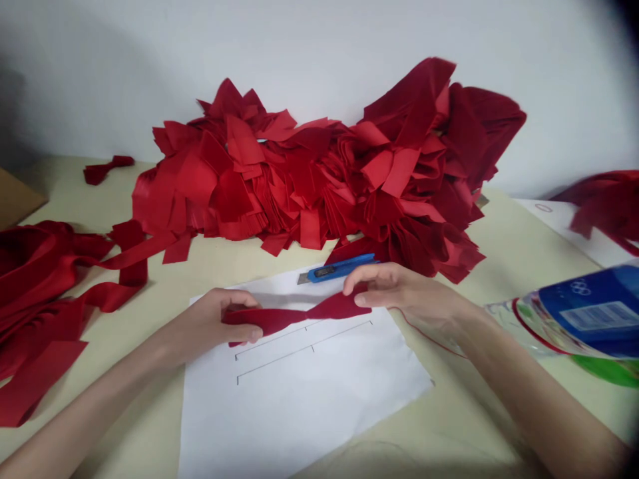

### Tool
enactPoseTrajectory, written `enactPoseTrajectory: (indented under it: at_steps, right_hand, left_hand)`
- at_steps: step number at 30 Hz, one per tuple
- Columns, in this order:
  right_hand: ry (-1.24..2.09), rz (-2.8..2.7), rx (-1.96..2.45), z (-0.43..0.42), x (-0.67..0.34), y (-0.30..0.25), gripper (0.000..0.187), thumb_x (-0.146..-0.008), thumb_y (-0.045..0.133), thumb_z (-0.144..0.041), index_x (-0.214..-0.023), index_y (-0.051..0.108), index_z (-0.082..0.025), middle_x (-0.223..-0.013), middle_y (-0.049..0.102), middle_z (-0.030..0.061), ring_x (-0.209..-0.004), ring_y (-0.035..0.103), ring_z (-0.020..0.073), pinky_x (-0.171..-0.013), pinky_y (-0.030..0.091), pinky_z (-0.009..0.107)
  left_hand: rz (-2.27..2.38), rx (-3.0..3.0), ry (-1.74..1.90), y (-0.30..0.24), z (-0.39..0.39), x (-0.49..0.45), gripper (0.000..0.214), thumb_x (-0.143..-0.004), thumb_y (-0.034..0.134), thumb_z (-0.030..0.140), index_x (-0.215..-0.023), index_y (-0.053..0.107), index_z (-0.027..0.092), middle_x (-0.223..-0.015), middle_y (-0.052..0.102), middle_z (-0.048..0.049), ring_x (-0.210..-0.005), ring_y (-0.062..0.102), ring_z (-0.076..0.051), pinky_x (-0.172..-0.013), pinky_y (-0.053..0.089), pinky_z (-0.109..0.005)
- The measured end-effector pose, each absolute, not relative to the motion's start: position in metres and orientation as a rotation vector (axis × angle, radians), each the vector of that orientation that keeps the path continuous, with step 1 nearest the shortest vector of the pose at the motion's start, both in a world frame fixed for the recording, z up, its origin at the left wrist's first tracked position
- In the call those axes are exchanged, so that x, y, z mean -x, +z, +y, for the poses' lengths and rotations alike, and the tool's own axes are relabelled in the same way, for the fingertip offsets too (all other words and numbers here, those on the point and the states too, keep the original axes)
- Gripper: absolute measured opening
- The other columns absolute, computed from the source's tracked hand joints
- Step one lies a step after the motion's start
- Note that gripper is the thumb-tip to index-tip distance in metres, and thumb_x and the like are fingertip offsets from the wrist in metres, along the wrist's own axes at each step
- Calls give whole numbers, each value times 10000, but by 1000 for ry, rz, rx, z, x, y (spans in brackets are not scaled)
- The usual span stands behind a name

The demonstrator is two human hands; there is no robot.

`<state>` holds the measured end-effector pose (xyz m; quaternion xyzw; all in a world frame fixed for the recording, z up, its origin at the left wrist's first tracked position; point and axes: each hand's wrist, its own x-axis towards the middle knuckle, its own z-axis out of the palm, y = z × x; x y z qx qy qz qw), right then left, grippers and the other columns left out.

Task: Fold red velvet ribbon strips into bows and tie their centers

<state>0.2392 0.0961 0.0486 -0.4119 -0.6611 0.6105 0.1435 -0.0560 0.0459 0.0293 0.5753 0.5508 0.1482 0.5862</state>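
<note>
Between my two hands stretches a red ribbon bow (287,318), pinched narrow at its middle. My left hand (227,319) grips its left end between thumb and fingers. At the right end my right hand (382,286) has its thumb and fingertips closed on the fabric. The bow lies just above two ruled lines with end and middle marks on a white paper sheet (299,412). A blue utility knife (339,267), its blade showing, rests behind the bow at the paper's far edge, close to my right fingers.
A large heap of red ribbon pieces (309,179) lies against the wall. Long red ribbon (44,279) is piled at the left, with a small red bow (107,169) behind it. At the right are a clear bottle with a blue label (594,309) and more red fabric (612,206).
</note>
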Motion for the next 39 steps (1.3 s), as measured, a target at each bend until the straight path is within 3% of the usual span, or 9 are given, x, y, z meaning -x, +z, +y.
enactPoseTrajectory:
  at_steps: [4,11,15,18,26,39]
  right_hand:
    - [1467,-1868,1361,102,-231,25,184,-694,644,-194,-866,577,-193,-853,578,2,-683,531,108,-597,426,237]
    - [1170,-1970,1538,102,-230,12,237,-669,668,-226,-877,560,-192,-648,510,-41,-581,514,108,-553,419,240]
    - [964,-2092,1598,99,-230,12,191,-682,660,-238,-851,581,-204,-648,509,-42,-578,516,108,-566,423,241]
    - [870,-2161,1601,97,-229,9,188,-698,657,-241,-867,578,-222,-669,554,-40,-598,542,114,-585,430,242]
    - [864,-2178,1600,96,-229,4,220,-689,686,-282,-861,562,-227,-678,565,-39,-613,560,120,-577,440,239]
    - [1011,-2133,1570,100,-230,10,162,-678,616,-199,-837,581,-199,-723,555,-18,-669,574,131,-636,473,256]
  left_hand:
    - [1288,-1328,314,32,49,63,159,-765,618,359,-821,666,218,-740,654,19,-706,592,-161,-631,428,-253]
    - [1337,-1389,172,37,48,67,144,-755,619,349,-759,648,208,-642,631,24,-639,577,-154,-625,442,-264]
    - [1280,-1375,78,31,48,71,227,-793,560,409,-747,641,202,-715,647,5,-679,605,-166,-663,479,-284]
    - [1307,-1417,73,25,48,74,228,-796,552,396,-709,616,196,-661,611,18,-630,589,-150,-625,473,-269]
    - [1444,-1500,96,16,47,76,154,-735,602,311,-718,488,210,-531,556,60,-517,524,-131,-497,414,-239]
    - [1516,-1600,93,16,50,75,188,-715,607,369,-686,518,206,-567,524,51,-540,488,-131,-470,360,-230]
